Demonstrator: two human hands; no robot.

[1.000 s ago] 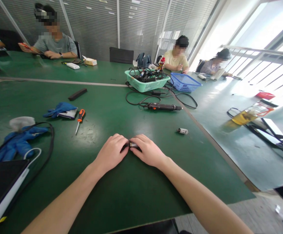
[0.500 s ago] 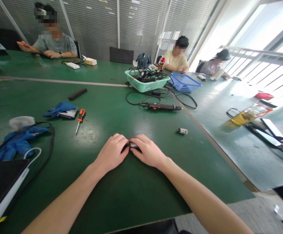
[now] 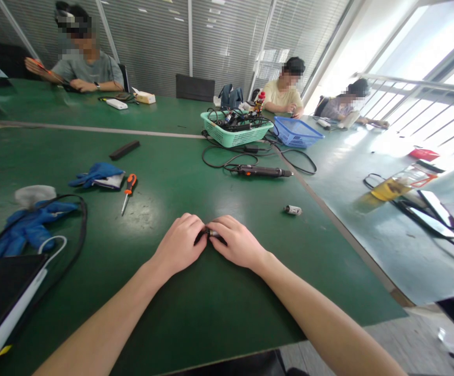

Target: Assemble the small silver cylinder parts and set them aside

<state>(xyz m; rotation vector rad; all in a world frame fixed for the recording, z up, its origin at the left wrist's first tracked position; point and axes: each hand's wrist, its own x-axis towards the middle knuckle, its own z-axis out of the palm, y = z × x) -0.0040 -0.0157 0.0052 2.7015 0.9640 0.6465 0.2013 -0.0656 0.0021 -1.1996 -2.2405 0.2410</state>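
Observation:
My left hand (image 3: 183,243) and my right hand (image 3: 237,241) meet low over the green table, fingers curled around a small black and silver cylindrical part (image 3: 212,233). The left fingers close on its dark end, the right ones on its silver end. Most of the part is hidden by my fingers, so its exact kind does not show. To the right lies a small silver cylinder like a motor (image 3: 293,210). An orange-and-black screwdriver (image 3: 129,192) rests to the left of my hands. Beyond them lies a dark electric screwdriver (image 3: 264,172) with its cable.
A green basket (image 3: 235,138) of cables and tools stands beside a blue basket (image 3: 297,133). Blue gloves (image 3: 23,227) and a black bar (image 3: 124,150) lie left. A bottle of yellow liquid (image 3: 391,188) is at right. Several people sit around the table.
My hands and the small cylindrical part stay almost still. At the far right, another person's hand has come into view near the phones. A far co-worker's arm has shifted right.

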